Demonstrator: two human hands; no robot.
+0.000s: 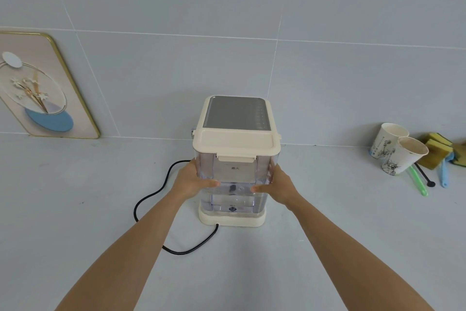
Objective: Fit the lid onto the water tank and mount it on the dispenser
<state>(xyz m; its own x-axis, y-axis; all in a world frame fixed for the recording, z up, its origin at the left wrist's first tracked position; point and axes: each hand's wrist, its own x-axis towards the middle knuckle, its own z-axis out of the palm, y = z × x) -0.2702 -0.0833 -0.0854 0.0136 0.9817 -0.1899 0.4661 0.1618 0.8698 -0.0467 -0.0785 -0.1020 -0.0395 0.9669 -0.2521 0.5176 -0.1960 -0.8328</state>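
Observation:
A clear plastic water tank (235,174) stands upright on the cream base of the dispenser (233,220), against the dispenser's back. A cream lid (235,140) with a front latch covers the tank's top. The dispenser's grey top panel (235,112) lies just behind the lid. My left hand (193,182) presses the tank's left side, thumb on its front. My right hand (276,184) holds the right side the same way. A little water shows in the tank's bottom.
A black power cord (156,197) loops on the counter left of the dispenser. A framed picture (37,88) leans on the tiled wall at left. At right stand two paper cups (398,151), sponges (438,150) and thin utensils (418,182).

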